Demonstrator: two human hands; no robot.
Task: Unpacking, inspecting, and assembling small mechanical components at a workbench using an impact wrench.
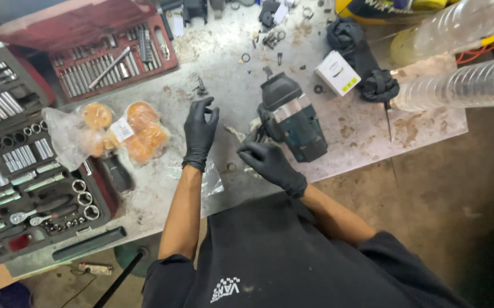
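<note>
Power tool body [291,117], dark teal, lies on the stained tabletop [367,137], steadied by the gloved right hand [269,162] closed at its near end while the left hand [200,130] hovers half-curled, empty.

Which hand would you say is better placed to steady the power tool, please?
The right hand, probably: it already sits against the near end of the dark green power tool. The left hand is raised beside it, apart, fingers pinched together.
</note>
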